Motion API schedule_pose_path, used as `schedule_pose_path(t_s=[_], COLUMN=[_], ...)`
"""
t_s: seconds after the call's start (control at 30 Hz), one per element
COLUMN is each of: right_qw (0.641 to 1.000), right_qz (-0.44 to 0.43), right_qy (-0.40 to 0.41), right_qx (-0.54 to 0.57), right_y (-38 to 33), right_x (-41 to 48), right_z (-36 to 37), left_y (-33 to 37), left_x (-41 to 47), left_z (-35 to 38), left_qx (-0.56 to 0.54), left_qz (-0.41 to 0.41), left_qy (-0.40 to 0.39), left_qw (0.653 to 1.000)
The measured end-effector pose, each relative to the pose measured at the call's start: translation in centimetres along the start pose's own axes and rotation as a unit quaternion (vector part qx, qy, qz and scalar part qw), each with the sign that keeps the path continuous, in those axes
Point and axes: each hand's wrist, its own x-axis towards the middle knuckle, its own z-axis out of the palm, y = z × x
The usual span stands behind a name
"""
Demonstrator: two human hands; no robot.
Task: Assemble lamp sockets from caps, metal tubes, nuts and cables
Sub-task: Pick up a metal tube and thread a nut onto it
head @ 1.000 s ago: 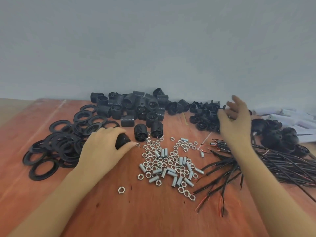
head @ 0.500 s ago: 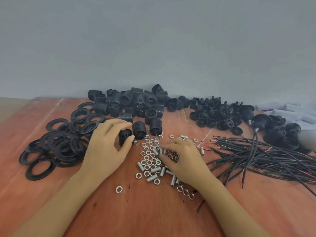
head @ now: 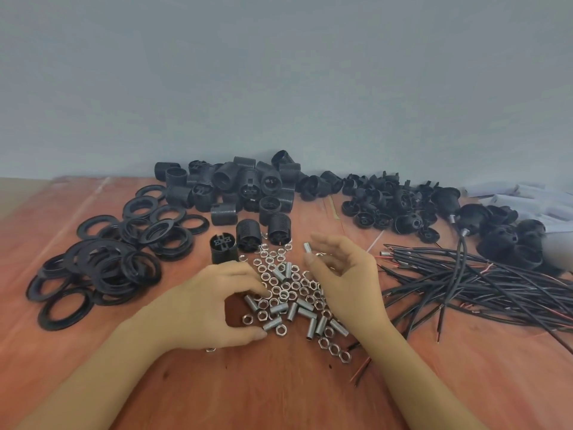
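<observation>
At the near middle of the counter [head: 279,395]: two hands, apart.

Right hand [head: 344,274]: raised off the heap, thumb and forefinger pinching one metal tube [head: 307,248] roughly upright. Half a second ago it lay low in the heap with nothing showing in it.

Left hand [head: 210,302]: thumb and forefinger spread over the near-left edge of the heap, fingertips touching nuts, nothing seen between them. It has let go of the black socket body [head: 223,248], which now stands alone just beyond.

Heap of nuts and tubes [head: 291,297]: between the hands.

Judgement: tube chosen, nut likely next, the pair probably to be threaded together.

Far left: flat black rings [head: 124,252].
Far centre: ribbed socket bodies [head: 238,187].
Far right: domed caps [head: 390,209]; beyond them, caps already fitted with cables [head: 496,234].
Right: loose cables [head: 483,283].
</observation>
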Motion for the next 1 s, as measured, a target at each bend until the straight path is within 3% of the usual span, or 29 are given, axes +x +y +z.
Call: schedule_pose_path(t_s=[0.3, 0.47, 1.0], right_qw=[0.999, 0.999, 0.999], right_qz=[0.012, 0.008, -0.007], right_qy=[-0.026, -0.030, -0.038], right_qx=[0.027, 0.018, -0.002], right_y=[-0.1, -0.2, 0.0], right_x=[-0.3, -0.4, -0.7], right_z=[0.4, 0.7, 1.3], left_y=[0.2, 1.4, 2.4], left_x=[0.3, 0.7, 1.5], left_z=[-0.2, 1.0, 3.1], left_qx=[0.017, 0.085, 0.024], left_qz=[0.007, -0.036, -0.192], left_qy=[0.046, 0.080, 0.100], left_qw=[0.999, 0.993, 0.976])
